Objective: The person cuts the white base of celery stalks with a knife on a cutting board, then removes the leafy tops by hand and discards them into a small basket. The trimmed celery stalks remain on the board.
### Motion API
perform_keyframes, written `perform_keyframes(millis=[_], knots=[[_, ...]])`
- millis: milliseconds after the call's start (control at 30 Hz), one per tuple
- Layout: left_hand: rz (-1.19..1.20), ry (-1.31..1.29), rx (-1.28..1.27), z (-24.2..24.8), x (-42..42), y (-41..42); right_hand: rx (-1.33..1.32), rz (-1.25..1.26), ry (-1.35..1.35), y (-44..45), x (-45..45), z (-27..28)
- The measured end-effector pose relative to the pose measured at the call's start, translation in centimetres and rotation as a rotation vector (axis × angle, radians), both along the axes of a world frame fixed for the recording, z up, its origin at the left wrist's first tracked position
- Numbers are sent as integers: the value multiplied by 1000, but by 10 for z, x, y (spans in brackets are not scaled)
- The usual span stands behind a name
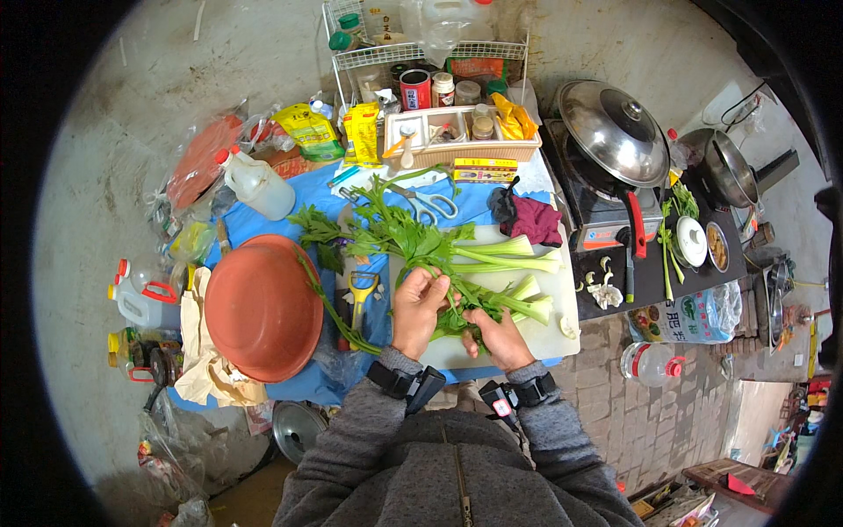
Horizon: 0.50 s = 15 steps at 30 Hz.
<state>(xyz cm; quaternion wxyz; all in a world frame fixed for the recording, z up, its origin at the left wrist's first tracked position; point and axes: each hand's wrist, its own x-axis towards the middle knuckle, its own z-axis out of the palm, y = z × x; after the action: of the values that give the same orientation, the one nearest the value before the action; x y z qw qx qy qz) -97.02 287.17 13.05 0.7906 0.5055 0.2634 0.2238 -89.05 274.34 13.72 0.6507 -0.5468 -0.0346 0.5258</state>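
Several celery stalks (507,263) lie over the white cutting board (454,352), with cut pale ends to the right and leafy tops to the left. My left hand (418,309) pinches celery leaves between thumb and fingers. Close beside it, my right hand (497,336) has its fingers curled around leafy celery stems low above the board. The hands and foliage partly hide the gripped stems. One thin celery stem (329,306) extends left of the board, past a yellow peeler (361,296). Scissors (425,204) with pale handles lie beyond the leaves.
An upturned reddish-brown basin (263,309) stands left, near a white jug (260,184). A maroon cloth (533,221) touches the board's far right. A lidded wok (616,135) sits on a portable stove (593,224); garlic (604,293) and a knife (629,277) lie nearer.
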Motion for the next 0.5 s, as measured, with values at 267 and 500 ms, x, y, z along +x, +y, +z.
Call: perform_keyframes(millis=[267,500], knots=[[63,-45,-231,-2,1,-4,51,-78,58,0,-2,-2],[-50,-121,-431,-14,-4,4,-64,248,-275,-4,12,15]])
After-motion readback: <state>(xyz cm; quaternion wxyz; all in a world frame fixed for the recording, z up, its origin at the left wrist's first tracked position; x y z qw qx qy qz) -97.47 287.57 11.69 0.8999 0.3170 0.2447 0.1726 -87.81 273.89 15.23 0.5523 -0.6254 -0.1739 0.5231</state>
